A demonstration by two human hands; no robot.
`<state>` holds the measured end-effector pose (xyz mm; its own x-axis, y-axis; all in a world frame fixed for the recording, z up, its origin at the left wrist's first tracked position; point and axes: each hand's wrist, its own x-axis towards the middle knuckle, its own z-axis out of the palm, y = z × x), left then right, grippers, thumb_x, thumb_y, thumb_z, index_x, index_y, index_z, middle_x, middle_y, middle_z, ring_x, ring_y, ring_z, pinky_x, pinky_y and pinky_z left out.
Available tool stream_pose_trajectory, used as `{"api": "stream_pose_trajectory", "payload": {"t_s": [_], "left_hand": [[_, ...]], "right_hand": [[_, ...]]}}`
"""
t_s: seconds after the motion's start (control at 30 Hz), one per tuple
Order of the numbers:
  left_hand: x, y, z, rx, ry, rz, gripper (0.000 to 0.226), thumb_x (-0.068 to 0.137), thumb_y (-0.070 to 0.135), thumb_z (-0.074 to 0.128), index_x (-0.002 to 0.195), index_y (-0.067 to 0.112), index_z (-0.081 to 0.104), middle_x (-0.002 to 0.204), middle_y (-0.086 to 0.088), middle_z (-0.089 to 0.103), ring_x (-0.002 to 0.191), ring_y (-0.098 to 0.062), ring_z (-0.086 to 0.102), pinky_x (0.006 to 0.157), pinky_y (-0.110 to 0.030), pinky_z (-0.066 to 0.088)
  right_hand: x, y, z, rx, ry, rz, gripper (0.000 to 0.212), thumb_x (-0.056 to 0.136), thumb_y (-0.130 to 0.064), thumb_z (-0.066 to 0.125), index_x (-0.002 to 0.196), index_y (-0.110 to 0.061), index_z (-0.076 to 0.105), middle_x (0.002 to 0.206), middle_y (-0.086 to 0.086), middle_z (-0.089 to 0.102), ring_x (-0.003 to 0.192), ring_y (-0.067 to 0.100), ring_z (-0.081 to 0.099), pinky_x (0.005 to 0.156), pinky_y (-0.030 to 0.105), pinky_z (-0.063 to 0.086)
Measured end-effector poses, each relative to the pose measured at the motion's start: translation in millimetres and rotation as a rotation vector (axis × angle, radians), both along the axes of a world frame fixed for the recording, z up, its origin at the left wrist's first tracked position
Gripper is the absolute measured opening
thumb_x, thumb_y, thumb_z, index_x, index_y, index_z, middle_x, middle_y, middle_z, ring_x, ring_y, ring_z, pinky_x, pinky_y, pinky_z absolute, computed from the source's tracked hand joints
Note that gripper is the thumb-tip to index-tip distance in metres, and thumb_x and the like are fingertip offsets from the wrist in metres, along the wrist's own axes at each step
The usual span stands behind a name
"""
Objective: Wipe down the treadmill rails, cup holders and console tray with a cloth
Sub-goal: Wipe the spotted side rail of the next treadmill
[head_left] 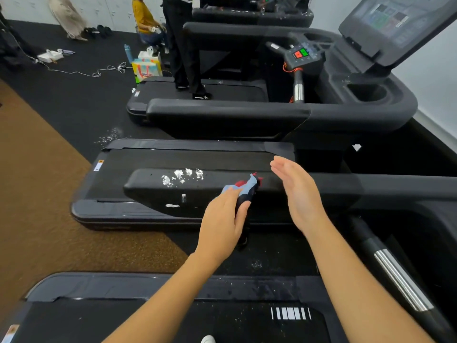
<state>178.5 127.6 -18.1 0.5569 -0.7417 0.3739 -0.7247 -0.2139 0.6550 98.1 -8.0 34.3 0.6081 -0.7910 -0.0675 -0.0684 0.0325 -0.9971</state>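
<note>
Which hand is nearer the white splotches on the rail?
Left. The left hand, gripping the cloth, is just right of the white splotches on the rail; the right hand hovers open farther right, beyond the cloth.

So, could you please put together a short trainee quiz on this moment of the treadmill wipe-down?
1. True or false: the right hand holds the cloth.
2. Where do the white smears lie? A: on the rail, between the cloth and the rail's end; B: inside a cup holder; C: on the console screen.
3. Short answer: which hand grips the cloth?

Key
1. False: the right hand is open, fingers straight, and holds nothing.
2. A.
3. The left hand.
</note>
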Motion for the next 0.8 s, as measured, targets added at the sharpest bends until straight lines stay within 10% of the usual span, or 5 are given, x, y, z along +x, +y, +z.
{"api": "stream_pose_trajectory", "payload": {"t_s": [0.2, 0.4, 0.57, 0.8], "left_hand": [[-13, 17, 12, -0.215, 0.795, 0.018, 0.020, 0.091, 0.037, 0.052, 0.106, 0.032, 0.064, 0.104, 0.004, 0.066, 0.097, -0.007, 0.063, 0.087, -0.032, 0.051], [4, 34, 15, -0.053, 1.049, -0.092, 0.040, 0.099, 0.042, 0.029, 0.108, 0.031, 0.067, 0.113, 0.002, 0.065, 0.108, -0.011, 0.060, 0.094, -0.037, 0.048], [43, 51, 18, 0.027, 0.609, 0.005, 0.044, 0.101, 0.035, 0.022, 0.111, 0.030, 0.065, 0.107, 0.016, 0.060, 0.099, 0.013, 0.051, 0.089, -0.017, 0.038], [151, 57, 31, -0.210, 0.251, 0.444, 0.040, 0.101, 0.030, 0.030, 0.100, 0.019, 0.068, 0.102, 0.003, 0.064, 0.099, -0.003, 0.053, 0.088, -0.016, 0.034]], "right_hand": [[-8, 72, -23, 0.017, -0.061, 0.205, 0.038, 0.088, -0.045, 0.056, 0.124, -0.044, 0.045, 0.128, -0.019, 0.050, 0.118, -0.004, 0.049, 0.094, 0.013, 0.043], [2, 97, -37, 0.033, 0.013, 0.278, 0.050, 0.085, -0.041, 0.053, 0.126, -0.057, 0.029, 0.132, -0.019, 0.041, 0.116, -0.012, 0.043, 0.084, 0.004, 0.043], [-9, 96, -62, -0.233, 0.150, 0.043, 0.051, 0.093, -0.030, 0.051, 0.136, -0.043, 0.028, 0.126, -0.009, 0.038, 0.105, -0.016, 0.044, 0.083, 0.000, 0.039], [-8, 67, -93, -0.448, 0.268, -0.409, 0.064, 0.097, -0.021, 0.046, 0.146, -0.033, 0.006, 0.120, 0.005, 0.030, 0.095, 0.004, 0.045, 0.084, 0.006, 0.035]]}}
